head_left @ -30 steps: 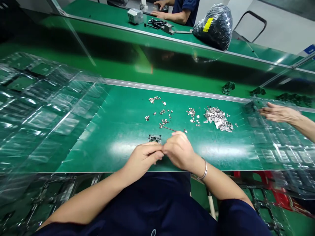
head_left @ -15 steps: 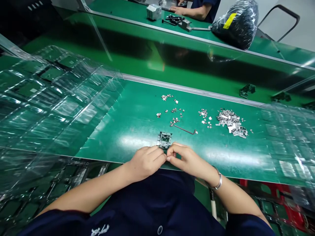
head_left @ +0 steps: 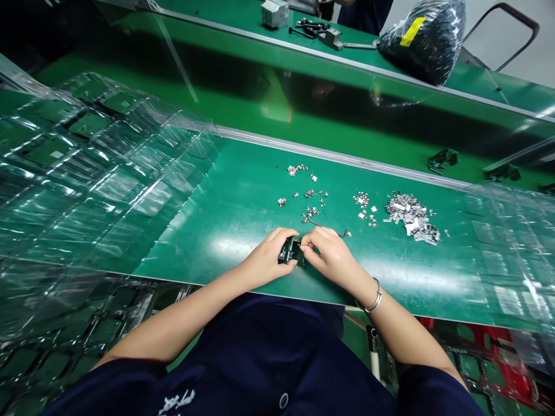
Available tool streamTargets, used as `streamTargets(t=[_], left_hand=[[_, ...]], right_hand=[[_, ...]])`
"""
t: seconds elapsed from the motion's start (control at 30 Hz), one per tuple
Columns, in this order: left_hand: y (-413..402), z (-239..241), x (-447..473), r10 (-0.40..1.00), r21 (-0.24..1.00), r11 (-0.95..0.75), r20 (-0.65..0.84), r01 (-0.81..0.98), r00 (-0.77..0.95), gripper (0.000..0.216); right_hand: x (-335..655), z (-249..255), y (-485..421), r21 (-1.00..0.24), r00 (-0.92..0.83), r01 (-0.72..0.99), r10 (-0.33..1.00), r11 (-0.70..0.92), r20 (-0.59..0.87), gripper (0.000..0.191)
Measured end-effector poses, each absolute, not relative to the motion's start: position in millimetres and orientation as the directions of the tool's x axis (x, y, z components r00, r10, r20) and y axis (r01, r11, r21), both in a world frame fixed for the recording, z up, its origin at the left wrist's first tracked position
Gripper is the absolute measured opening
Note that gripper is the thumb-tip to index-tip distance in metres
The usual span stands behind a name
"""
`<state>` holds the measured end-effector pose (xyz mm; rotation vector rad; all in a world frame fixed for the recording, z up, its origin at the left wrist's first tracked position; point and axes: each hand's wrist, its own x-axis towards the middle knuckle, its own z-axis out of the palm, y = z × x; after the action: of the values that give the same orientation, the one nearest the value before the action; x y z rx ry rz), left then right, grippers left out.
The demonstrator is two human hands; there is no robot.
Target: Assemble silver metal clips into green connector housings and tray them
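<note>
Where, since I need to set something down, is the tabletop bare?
Bare: between the left clear trays and the small metal bits; between the large metal pile and the tabletop's front edge. Crowded: the middle, where the left hand holds a dark part, with the right hand and hex key nearby.

No words or numbers can be read here.

The dark blue shirt [head_left: 243,367] has white marks [head_left: 177,403] on its front, down at the bottom of the view. They look like writing, with thin, slanted lines, but they are too small and blurry to read. I can't tell if they are letters or some other kind of sign. To the right of them, on the same shirt, is a pale ring [head_left: 284,400]. It could be a sign or a button; I can't tell which. Up at the top, the black bag [head_left: 436,55] has a bright yellow strip [head_left: 413,31] on its side, with nothing I can read.
</note>
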<state>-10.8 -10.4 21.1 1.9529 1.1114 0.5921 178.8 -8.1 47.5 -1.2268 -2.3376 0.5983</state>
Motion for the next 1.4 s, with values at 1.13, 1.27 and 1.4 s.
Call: streamTargets(t=[1.13, 1.27, 1.4], left_hand=[[1, 44, -22, 0.768, 0.799, -0.326, -0.087, 0.506, 0.634, 0.040], [11, 58, -18, 0.752, 0.568, -0.487, -0.114, 0.664, 0.649, 0.012], [10, 58, -14, 0.755, 0.423, -0.583, -0.033, 0.693, 0.655, 0.020]], right_hand=[[176, 55, -12, -0.476, -0.509, 0.733, 0.856, 0.485, 0.089, 0.010], [166, 61, -12, -0.294, -0.612, 0.741, 0.787, 0.604, 0.075, 0.014], [156, 61, -13, -0.215, -0.648, 0.739, 0.761, 0.638, 0.031, 0.014]])
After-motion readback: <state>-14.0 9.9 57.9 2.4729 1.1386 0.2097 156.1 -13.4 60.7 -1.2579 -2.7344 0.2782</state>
